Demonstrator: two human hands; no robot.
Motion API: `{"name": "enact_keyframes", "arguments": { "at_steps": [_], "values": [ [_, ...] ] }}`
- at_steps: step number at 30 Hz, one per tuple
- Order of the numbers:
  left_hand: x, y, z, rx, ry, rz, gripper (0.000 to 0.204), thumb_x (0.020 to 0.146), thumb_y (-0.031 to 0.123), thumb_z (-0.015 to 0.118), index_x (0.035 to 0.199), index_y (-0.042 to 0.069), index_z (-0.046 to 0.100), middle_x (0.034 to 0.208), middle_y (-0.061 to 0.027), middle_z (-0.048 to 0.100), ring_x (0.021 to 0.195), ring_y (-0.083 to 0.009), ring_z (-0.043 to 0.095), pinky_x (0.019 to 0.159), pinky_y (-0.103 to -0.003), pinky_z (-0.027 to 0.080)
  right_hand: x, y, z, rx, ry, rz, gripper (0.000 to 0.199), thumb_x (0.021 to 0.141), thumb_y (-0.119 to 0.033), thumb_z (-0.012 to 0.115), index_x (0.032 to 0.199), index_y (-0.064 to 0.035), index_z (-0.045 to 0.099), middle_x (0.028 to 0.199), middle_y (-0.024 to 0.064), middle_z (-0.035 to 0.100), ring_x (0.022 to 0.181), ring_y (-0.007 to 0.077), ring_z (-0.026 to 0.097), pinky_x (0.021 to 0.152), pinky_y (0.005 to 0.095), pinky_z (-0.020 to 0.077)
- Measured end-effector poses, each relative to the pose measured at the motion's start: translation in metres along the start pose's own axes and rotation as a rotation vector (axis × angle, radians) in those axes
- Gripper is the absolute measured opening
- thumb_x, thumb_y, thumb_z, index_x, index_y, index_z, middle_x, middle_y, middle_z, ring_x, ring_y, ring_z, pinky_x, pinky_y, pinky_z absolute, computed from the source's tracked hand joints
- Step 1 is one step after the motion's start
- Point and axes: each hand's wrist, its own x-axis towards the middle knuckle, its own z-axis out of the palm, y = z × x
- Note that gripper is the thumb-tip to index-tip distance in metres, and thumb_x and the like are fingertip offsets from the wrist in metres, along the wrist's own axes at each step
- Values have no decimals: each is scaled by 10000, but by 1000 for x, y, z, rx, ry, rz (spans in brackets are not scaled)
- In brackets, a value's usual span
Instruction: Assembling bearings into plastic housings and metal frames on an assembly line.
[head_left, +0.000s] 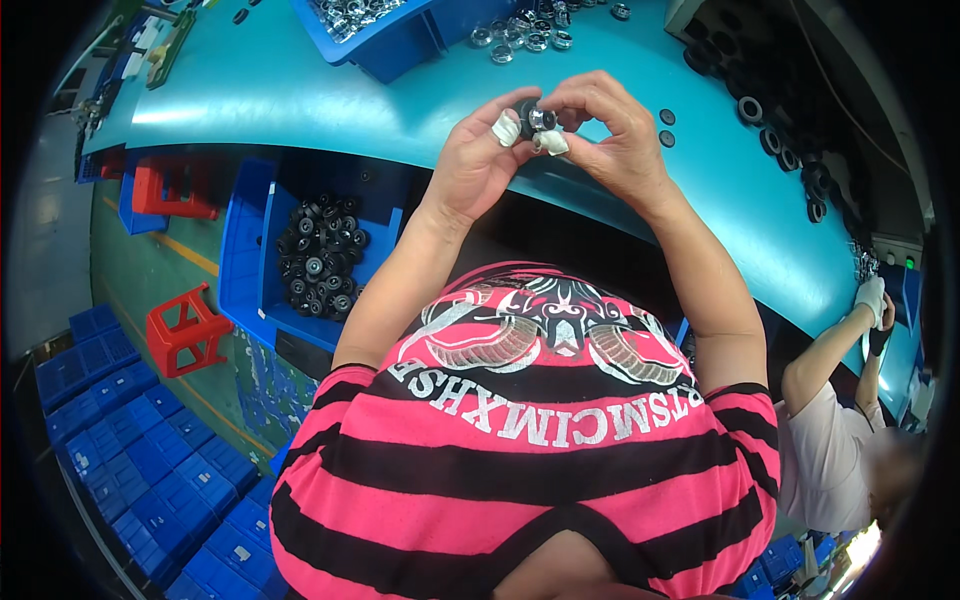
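Observation:
My left hand (478, 150) and my right hand (615, 135) meet over the near edge of the teal table (300, 90). Together they pinch a small black round part with a shiny metal centre (536, 119). White tape or finger cots wrap my left thumb tip and a right fingertip. Two small black discs (667, 127) lie on the table just right of my right hand. Several shiny metal rings (525, 32) lie loose on the table beyond my hands.
A blue bin of metal parts (385, 35) stands at the table's far side. A blue bin of black round parts (320, 255) sits below the table on my left. Black rings (790, 150) line the right edge. Red stools, stacked blue crates and another person's gloved arm (850, 335) are around.

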Motion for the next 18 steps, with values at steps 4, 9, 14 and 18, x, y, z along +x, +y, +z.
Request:
{"name": "enact_keyframes", "arguments": {
  "at_steps": [4, 9, 14, 18],
  "values": [
    [1, 2, 9, 69, 28, 8, 474, 1037, 220, 586, 1441, -8, 483, 1267, -97, 628, 1168, -200, 609, 1000, -382, 497, -2, 1, 1, -79, 12, -11, 286, 732, -53, 808, 1005, -96, 734, 968, 31, 673, 754, 136, 659, 662, 270, 550],
    [3, -8, 28, 417, 140, 82, 355, 1043, 141, 559, 1351, -32, 524, 1157, -106, 652, 1039, -184, 643, 907, -352, 546, -9, 10, 14, -220, 25, -34, 362, 732, -25, 772, 1079, -117, 724, 936, 20, 644, 743, 148, 649, 681, 275, 561],
    [3, -9, 26, 227, 201, 51, 263, 1037, 129, 575, 1268, 5, 564, 1053, -94, 661, 887, -159, 655, 721, -318, 585, -5, 3, 4, 89, -52, 152, 467, 765, -35, 746, 1221, -109, 680, 983, 39, 639, 828, 143, 641, 743, 273, 559],
    [1, -3, 17, 232, 208, 66, 249, 1023, 158, 608, 1227, 15, 623, 986, -86, 682, 742, -140, 640, 643, -302, 570, -7, 20, -2, 324, -72, 356, 496, 817, -104, 744, 1304, -102, 649, 1094, 67, 646, 923, 134, 621, 814, 287, 541]
  ]
}}
